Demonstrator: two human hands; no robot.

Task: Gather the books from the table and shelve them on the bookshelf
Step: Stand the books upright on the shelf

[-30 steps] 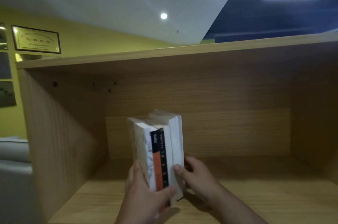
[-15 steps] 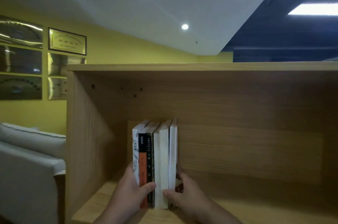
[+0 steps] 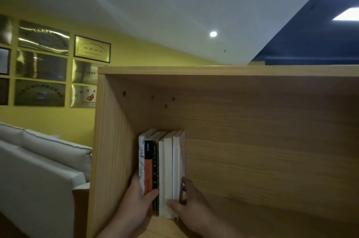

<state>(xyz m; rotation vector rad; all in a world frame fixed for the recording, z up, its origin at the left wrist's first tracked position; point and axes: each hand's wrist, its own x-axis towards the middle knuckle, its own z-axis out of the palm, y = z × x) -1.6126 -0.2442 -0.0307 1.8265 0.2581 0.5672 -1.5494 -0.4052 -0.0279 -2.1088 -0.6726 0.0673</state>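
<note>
Head view, books: books point(image 3: 163, 169) stand upright on the bookshelf point(image 3: 252, 140), near its left wall.
Left hand: left hand point(image 3: 134, 202) clamped around the left spines.
Right hand: right hand point(image 3: 191, 204) pinches the rightmost cover.
Handling: judged stiff, light, liable to fan; squeeze the outer covers low.

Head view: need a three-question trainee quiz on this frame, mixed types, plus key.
1. True or false: the books stand upright inside the bookshelf.
2. The books stand nearest which part of the compartment? A: left wall. B: right wall. C: centre.
3. Fill in: the left grip and right grip both hold the books at their ___ end.
Key: 1 true; 2 A; 3 lower.
</note>
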